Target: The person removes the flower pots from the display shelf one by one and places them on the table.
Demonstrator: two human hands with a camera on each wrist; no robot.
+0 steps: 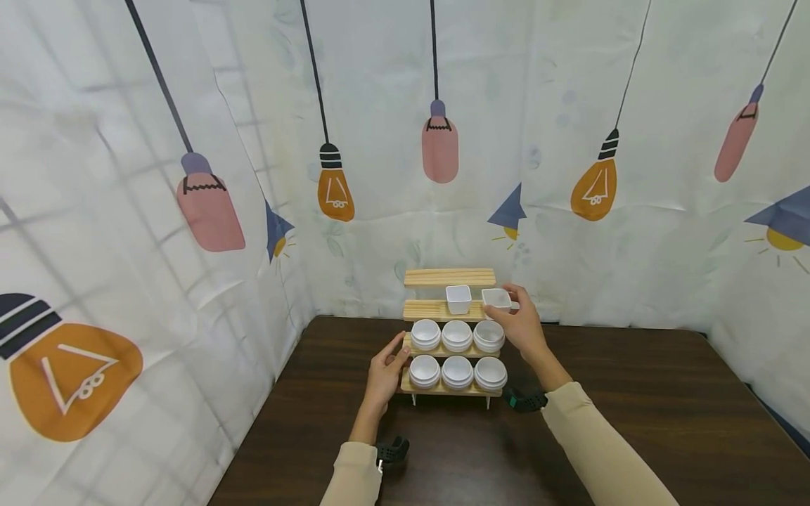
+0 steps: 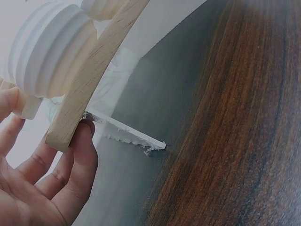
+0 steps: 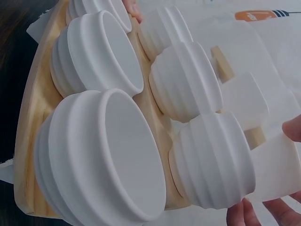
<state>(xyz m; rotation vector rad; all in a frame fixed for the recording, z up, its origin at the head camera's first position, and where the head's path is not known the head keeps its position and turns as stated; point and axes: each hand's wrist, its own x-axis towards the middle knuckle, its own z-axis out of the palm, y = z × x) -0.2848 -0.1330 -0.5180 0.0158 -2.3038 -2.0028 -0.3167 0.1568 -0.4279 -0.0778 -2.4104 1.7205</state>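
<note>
A tiered wooden stand (image 1: 449,277) stands on the dark table, with ribbed round white pots (image 1: 457,336) in rows on its two lower tiers. My left hand (image 1: 382,372) grips the left end of a lower tier; in the left wrist view its fingers (image 2: 83,165) curl round the board (image 2: 89,80). At the right end of the third tier, my right hand (image 1: 524,325) holds a square white cup (image 1: 496,299) between thumb and fingers. Another square white cup (image 1: 458,300) sits left of it on that tier. In the right wrist view, a round pot (image 3: 214,160) partly hides the held cup (image 3: 277,165).
The dark wooden table (image 1: 633,393) extends to both sides of the stand. Behind it hangs a pale cloth backdrop (image 1: 380,246) printed with lamps. A thin white leg (image 2: 136,131) holds the tier above the tabletop. Dark bands circle both wrists.
</note>
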